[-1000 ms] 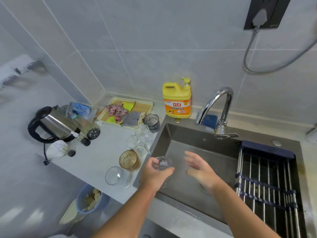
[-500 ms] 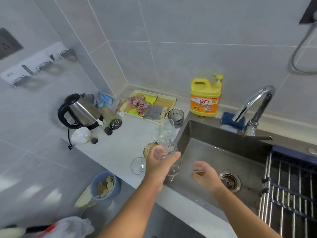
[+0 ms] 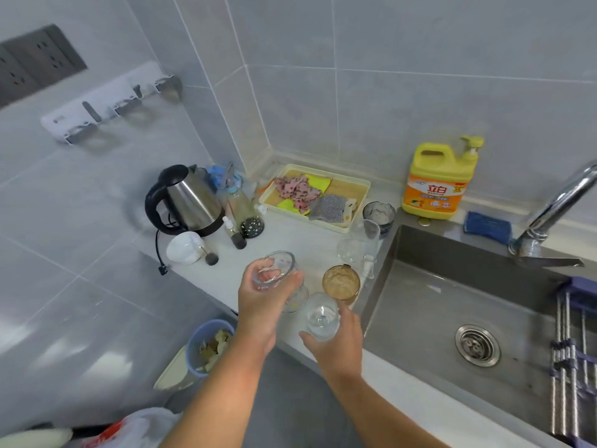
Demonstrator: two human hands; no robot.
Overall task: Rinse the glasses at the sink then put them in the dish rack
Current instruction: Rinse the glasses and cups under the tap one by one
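clear glass in both hands. left hand point(image 3: 263, 302): fingers curled round a tumbler point(image 3: 274, 270), held above the counter point(image 3: 300, 244) and tilted, mouth toward the camera. right hand point(image 3: 339, 342): thumb and fingers wrapped round a second glass point(image 3: 321, 316), upright at the counter's front edge; whether it rests on the surface or is lifted cannot be told. the two held glasses lie close together, the left one higher and further from the sink point(image 3: 436, 295).

just behind the second glass, an amber glass point(image 3: 341, 282) stands upright on the counter, near the sink's left rim. further back along that rim, a cluster of clear glasses point(image 3: 355, 248), then a grey glass point(image 3: 378, 214) at the sink's rear corner. all glasses are on or over the counter; the sink basin shows only its drain point(image 3: 477, 345).

the rack point(image 3: 568, 334), made of metal rods, spans the sink's right side, partly cut by the frame edge. tap point(image 3: 555, 208) at the rear right, spout reaching out of frame. beside it, a blue sponge point(image 3: 486, 226) and a yellow soap jug point(image 3: 436, 185) against the wall.

in the rear corner, a tray point(image 3: 345, 189) bearing cloths point(image 3: 300, 190). to its left, a steel kettle point(image 3: 184, 198) with small bottles beside it. on the floor below the counter, a blue bin point(image 3: 206, 344).
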